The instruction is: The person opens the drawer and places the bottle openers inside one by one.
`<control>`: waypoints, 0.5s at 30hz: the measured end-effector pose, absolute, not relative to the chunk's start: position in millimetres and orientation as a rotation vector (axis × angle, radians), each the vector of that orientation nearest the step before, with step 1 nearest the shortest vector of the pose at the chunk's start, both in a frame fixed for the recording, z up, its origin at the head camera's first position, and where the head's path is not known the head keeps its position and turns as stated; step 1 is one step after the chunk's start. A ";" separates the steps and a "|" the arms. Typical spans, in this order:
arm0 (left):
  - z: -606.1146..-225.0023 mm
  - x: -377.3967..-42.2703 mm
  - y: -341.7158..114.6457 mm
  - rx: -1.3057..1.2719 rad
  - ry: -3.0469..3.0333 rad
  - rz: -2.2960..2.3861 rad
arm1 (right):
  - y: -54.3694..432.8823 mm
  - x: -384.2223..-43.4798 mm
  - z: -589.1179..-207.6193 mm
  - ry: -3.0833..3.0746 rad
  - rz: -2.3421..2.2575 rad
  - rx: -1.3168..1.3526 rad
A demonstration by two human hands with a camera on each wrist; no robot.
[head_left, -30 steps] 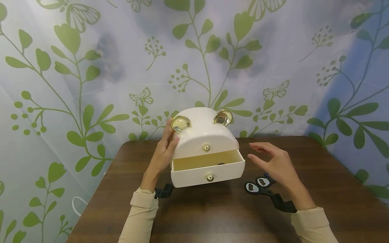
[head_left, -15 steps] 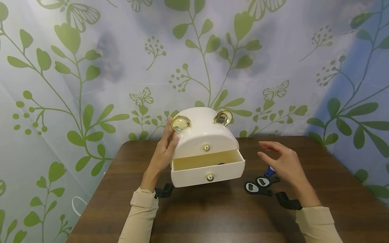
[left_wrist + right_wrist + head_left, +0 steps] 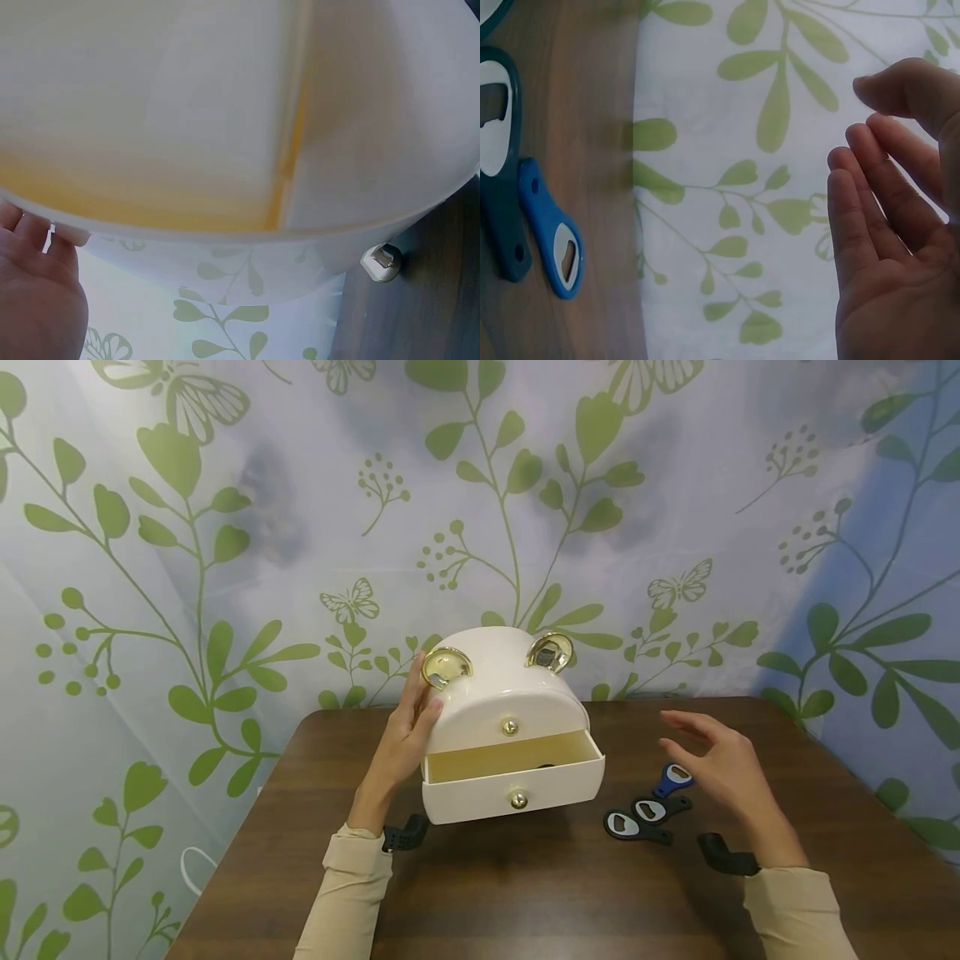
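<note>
In the head view, a white storage box [image 3: 487, 693] with a rounded top, gold ears and round gold knobs sits slightly tilted. Its lower drawer [image 3: 465, 800] is pulled out, and part of a dark item [image 3: 547, 766] shows inside. My left hand [image 3: 401, 735] grips the box's left side, thumb toward the front and fingers behind the left ear. The box's white wall [image 3: 187, 112] fills much of the left wrist view. My right hand [image 3: 716, 760] hovers right of the box, fingers loosely bent, holding nothing. Below it lie a blue bottle opener [image 3: 672, 779] and two black bottle openers [image 3: 622, 824].
The brown wooden table [image 3: 525, 893] carries everything and ends at a hanging cloth [image 3: 300, 527] with green leaves and butterflies. A white loop of cord [image 3: 197, 870] hangs by the table's left edge. Black wrist mounts [image 3: 726, 857] are on both wrists.
My right hand has moved away from the box to the right, uncovering the blue bottle opener. The left hand, the box and its drawer have stayed as they were.
</note>
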State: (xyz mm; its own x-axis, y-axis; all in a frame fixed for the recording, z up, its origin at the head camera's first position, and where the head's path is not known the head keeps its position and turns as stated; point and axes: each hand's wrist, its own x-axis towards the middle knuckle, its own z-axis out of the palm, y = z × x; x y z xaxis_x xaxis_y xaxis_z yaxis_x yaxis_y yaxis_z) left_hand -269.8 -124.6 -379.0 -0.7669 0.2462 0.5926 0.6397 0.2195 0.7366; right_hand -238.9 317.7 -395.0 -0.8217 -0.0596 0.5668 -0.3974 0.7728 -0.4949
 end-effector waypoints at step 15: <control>-378.6 -268.0 -124.3 -0.833 -2.138 -1.576 | 338.9 -242.8 -406.1 -2.503 0.931 0.306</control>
